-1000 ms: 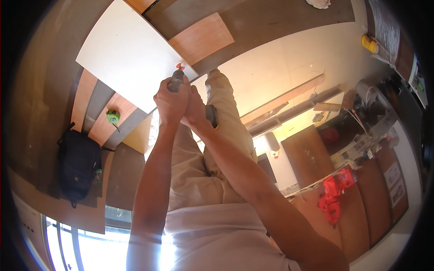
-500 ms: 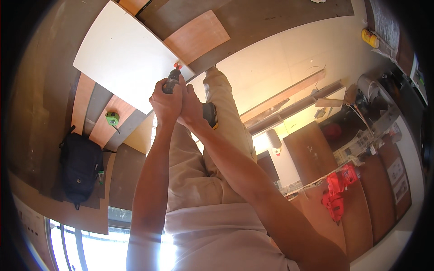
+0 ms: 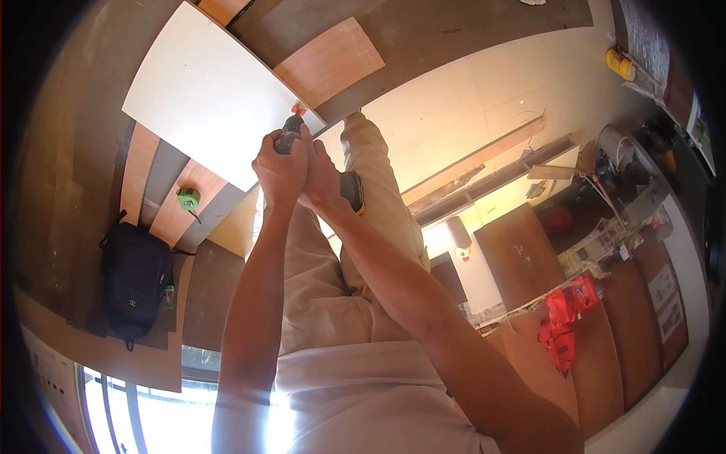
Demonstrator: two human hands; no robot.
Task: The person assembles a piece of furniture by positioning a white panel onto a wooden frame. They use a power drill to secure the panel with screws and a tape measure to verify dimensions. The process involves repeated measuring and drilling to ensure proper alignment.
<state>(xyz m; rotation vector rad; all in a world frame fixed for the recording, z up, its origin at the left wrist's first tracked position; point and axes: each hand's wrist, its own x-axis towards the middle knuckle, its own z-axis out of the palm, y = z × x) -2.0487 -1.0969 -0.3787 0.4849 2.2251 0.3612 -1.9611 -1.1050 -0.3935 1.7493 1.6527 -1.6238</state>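
Both my hands are wrapped around a cordless drill [image 3: 288,136], whose black and yellow battery [image 3: 352,193] shows behind them. My left hand [image 3: 279,170] is closed on the drill's body. My right hand [image 3: 322,178] is closed lower down, around its handle, which the fingers hide. The drill's front end meets a small red piece [image 3: 299,110] close to the right corner of a white panel [image 3: 197,91]. Whether the bit is inside the panel cannot be made out.
Wooden boards [image 3: 333,60] lie beyond and left of the panel. A green tape measure [image 3: 188,199] rests on one board, with a dark backpack [image 3: 134,280] nearby. To the right are a large pale sheet [image 3: 469,91], a brown board [image 3: 518,246], red tools [image 3: 560,333] and a yellow bottle [image 3: 620,64].
My hands and the drill have shifted very slightly to the right. The panel and the things around it stay put.
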